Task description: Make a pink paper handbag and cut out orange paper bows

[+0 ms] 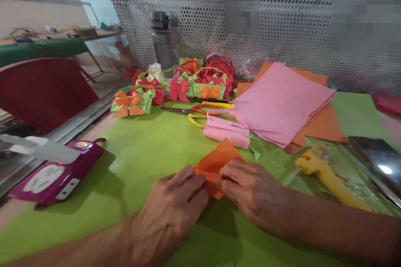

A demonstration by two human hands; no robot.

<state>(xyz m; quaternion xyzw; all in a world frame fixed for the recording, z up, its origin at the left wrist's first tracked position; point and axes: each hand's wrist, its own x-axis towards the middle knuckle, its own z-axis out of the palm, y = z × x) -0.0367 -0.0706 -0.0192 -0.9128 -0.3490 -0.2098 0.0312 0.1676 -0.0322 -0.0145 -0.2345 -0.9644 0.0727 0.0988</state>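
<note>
A folded piece of orange paper (216, 159) lies on the green table surface (147, 150) near the front. My left hand (175, 204) and my right hand (250, 190) both press on its near edge, fingers curled and pinched together on the paper. Just behind it lies a pink folded paper bag (226, 130) with a handle.
Several small green, red and orange paper bags with bows (178, 85) stand in a row at the back. Pink sheets (282, 100) lie on orange sheets (326, 127) at right. Scissors (194, 110), a yellow cutter (328, 175), a phone (379, 162), a magenta device (56, 175), a grey bottle (161, 39).
</note>
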